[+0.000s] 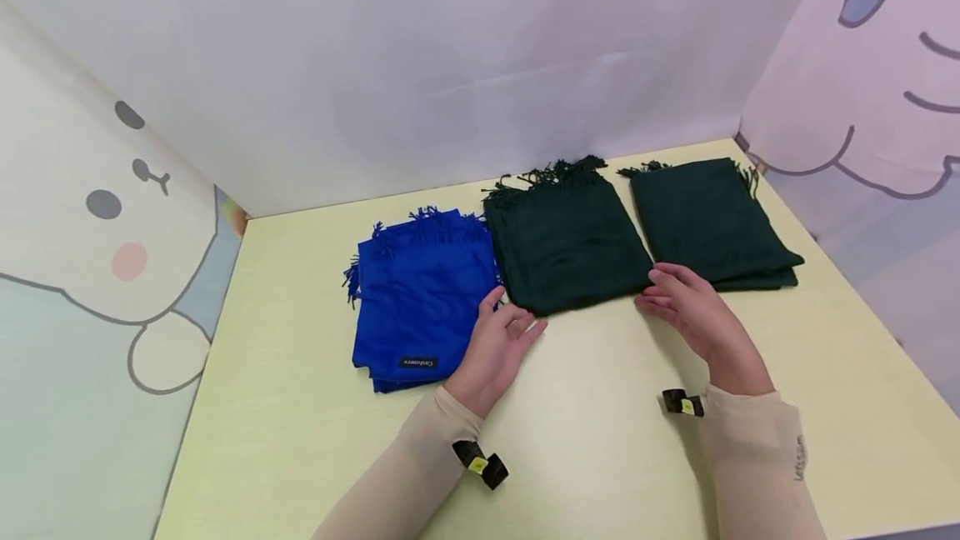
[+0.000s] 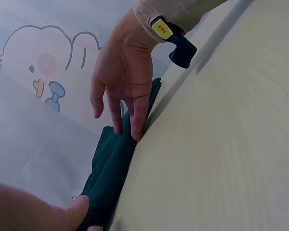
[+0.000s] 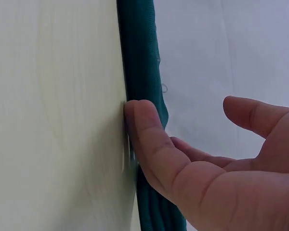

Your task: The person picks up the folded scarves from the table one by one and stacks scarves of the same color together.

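In the head view, a folded dark green scarf (image 1: 570,244) with fringe along its far edge lies in the middle of the table. At its near left corner is my left hand (image 1: 497,348), thumb and fingers spread and loosely bent. My right hand (image 1: 693,311) has its fingertips at the near right corner, beside a second folded dark green scarf (image 1: 708,223). Seen from the right wrist, the fingers (image 3: 154,139) lie against the scarf's edge (image 3: 139,53), with the thumb held away. To the left, a folded blue scarf (image 1: 427,298) sits partly behind my left hand.
The pale yellow table (image 1: 585,440) meets a white wall (image 1: 450,65) behind the scarves. Cartoon-printed sheets (image 1: 105,215) stand at both sides. A black label (image 1: 418,362) shows on the blue scarf's near edge. Dark camera straps (image 1: 480,465) are on both wrists.
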The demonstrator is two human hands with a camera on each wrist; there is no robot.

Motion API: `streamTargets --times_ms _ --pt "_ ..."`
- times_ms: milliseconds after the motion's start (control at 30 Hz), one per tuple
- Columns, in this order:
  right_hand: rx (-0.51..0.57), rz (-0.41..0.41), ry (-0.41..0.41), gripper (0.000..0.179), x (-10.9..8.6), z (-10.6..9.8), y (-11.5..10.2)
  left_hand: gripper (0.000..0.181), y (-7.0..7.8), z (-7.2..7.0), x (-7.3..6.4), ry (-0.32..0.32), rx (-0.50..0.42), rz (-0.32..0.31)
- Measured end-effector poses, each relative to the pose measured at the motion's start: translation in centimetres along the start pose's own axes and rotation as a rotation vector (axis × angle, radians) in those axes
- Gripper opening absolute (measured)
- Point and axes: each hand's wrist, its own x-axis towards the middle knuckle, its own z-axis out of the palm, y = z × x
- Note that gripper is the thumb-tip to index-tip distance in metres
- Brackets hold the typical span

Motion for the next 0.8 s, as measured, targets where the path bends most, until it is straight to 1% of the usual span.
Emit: streamTargets --times_ms 133,267,333,400,533,633,700,733,800 --pt "0.041 0.001 -0.014 0.076 0.2 0.2 -0.2 0.07 0.4 0.1 0.4 0.011 -0.047 -0.008" --pt "0.156 0.004 -0.049 0.074 0.6 0.4 -0.4 0.064 0.6 0.2 0.7 0.007 -0.045 0.0" --pt "0.23 0.002 -0.062 0.07 0.9 0.7 -0.4 0.061 0.7 0.2 0.7 0.007 -0.024 0.006" --pt "0.293 0.007 -0.055 0.067 1.2 0.9 -0.4 0.058 0.8 0.1 0.8 -0.001 -0.003 0.005" --pt "0.448 0.013 -0.045 0.06 1.9 1.2 -0.1 0.052 0.8 -0.2 1.0 -0.012 0.053 -0.023" --pt "0.53 0.002 -0.059 0.053 2.3 1.1 0.2 0.045 0.6 -0.5 1.0 -0.018 0.114 -0.047" --pt "0.535 -0.009 -0.075 0.05 2.5 1.2 0.3 0.043 0.5 -0.6 1.0 -0.02 0.165 -0.062" --pt "0.519 -0.016 -0.083 0.049 2.6 1.3 0.3 0.042 0.4 -0.6 0.9 -0.022 0.187 -0.069" --pt "0.442 -0.03 -0.1 0.05 2.8 1.6 0.1 0.042 0.3 -0.6 0.7 -0.031 0.206 -0.082"
